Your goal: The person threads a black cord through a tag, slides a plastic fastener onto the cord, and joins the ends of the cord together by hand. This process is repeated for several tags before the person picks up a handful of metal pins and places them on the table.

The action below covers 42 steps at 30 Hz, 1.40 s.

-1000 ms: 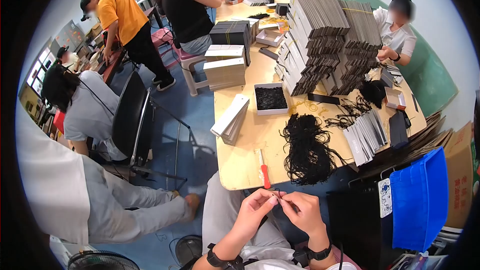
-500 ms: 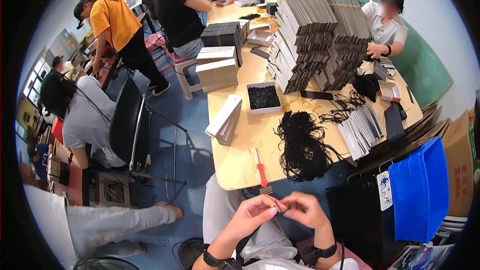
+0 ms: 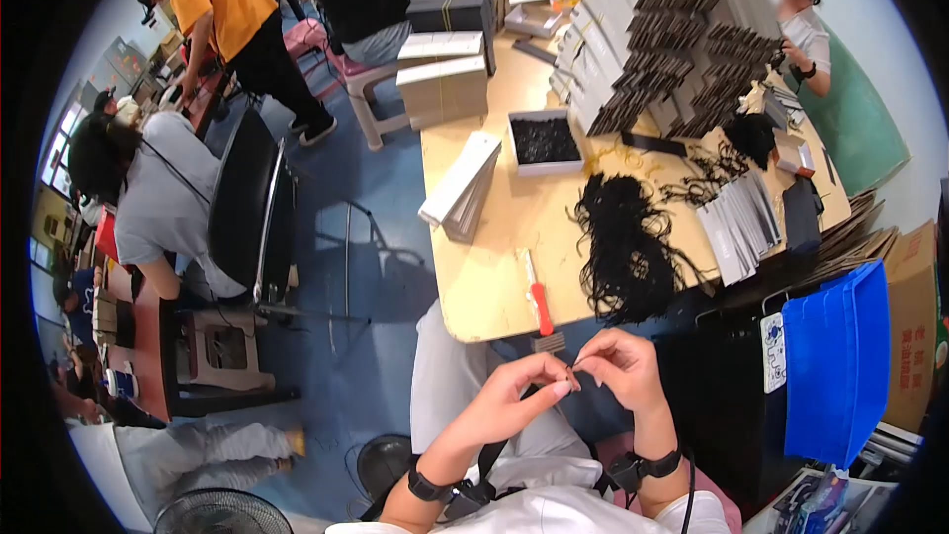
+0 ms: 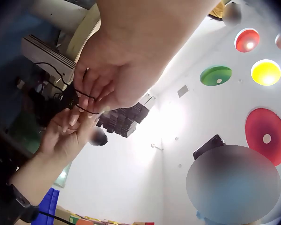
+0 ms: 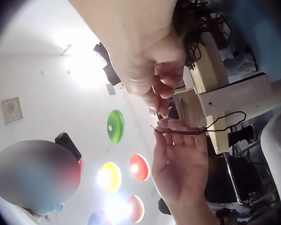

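Note:
In the head view my left hand (image 3: 519,400) and right hand (image 3: 625,371) meet over my lap, just off the table's front edge. A thin black cord (image 5: 225,123) is between them, its loop hanging past the left fingers in the right wrist view. My left thumb and fingers pinch this cord, which runs across the fingers. Close by, the right thumb and fingertips pinch at its short end; the exact grip there is partly hidden. Nearest on the table lie a red-handled tool (image 3: 539,305) and a heap of black cords (image 3: 628,247).
A white box of small black pieces (image 3: 547,143) stands behind the cords. Tall stacks of grey card pieces (image 3: 672,49) fill the table's far right. White card bundles (image 3: 463,183) stand at the left edge. A blue bin (image 3: 835,366) is to my right; other people sit and stand around.
The head view has tilted lower. Half a second ago the right fingers were more spread; now they are drawn together at the left fingertips. A person at lower left has moved farther left.

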Tool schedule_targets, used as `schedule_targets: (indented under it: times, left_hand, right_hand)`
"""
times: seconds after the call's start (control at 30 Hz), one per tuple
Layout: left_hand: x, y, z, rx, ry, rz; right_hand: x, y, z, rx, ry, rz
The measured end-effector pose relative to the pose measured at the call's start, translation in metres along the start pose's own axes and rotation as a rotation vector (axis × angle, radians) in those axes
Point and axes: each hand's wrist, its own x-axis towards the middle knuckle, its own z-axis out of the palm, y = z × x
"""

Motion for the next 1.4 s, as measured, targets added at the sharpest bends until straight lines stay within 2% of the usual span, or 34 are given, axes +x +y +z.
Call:
schedule_targets:
  times: [0.17, 0.27, 0.4, 0.5, 0.57, 0.63, 0.7, 0.77, 0.97, 1.03, 1.1, 1.2, 1.3, 1.4]
  left_hand:
    - [-0.003, -0.003, -0.013, 0.062, 0.009, -0.001]
    - [-0.010, -0.006, -0.018, 0.007, 0.005, -0.008]
    - [-0.019, -0.004, -0.024, -0.049, -0.034, -0.030]
    - [-0.025, -0.003, -0.023, -0.013, 0.059, 0.031]
    - [-0.030, 0.000, -0.025, 0.185, 0.140, 0.063]
    - [-0.034, 0.002, -0.021, 0.221, 0.131, 0.081]
    - [-0.041, 0.000, -0.017, 0.256, 0.127, 0.094]
    - [-0.047, -0.006, -0.012, 0.252, 0.128, 0.059]
    - [-0.058, -0.013, -0.012, 0.171, 0.137, 0.152]
    - [-0.061, -0.011, -0.014, 0.067, 0.078, 0.066]
    - [-0.062, -0.014, -0.013, 0.043, 0.089, 0.096]
    - [-0.060, -0.014, -0.016, -0.036, 0.036, 0.073]
    - [-0.056, -0.016, -0.020, -0.103, -0.012, 0.081]
    - [-0.053, -0.016, -0.020, -0.075, -0.013, 0.077]
  right_hand:
    - [0.000, 0.007, 0.010, 0.030, 0.058, 0.011]
    - [-0.004, 0.008, 0.018, 0.028, 0.081, -0.062]
    - [-0.010, 0.001, 0.026, -0.004, 0.052, -0.054]
    - [-0.016, -0.008, 0.029, -0.112, 0.001, -0.072]
    - [-0.021, -0.012, 0.026, -0.046, -0.144, -0.103]
    - [-0.017, -0.016, 0.031, -0.011, -0.231, -0.104]
    - [-0.012, -0.017, 0.039, -0.289, -0.249, -0.037]
    - [-0.010, -0.011, 0.042, -0.346, -0.284, -0.049]
    - [-0.012, -0.004, 0.050, -0.187, -0.325, 0.079]
    - [-0.012, -0.001, 0.051, -0.097, -0.310, 0.100]
    - [-0.013, 0.002, 0.051, -0.107, -0.353, 0.089]
    - [-0.014, 0.002, 0.052, -0.048, -0.292, 0.127]
    - [-0.011, 0.004, 0.048, -0.088, -0.367, 0.072]
    - [-0.010, 0.004, 0.046, -0.073, -0.353, 0.111]
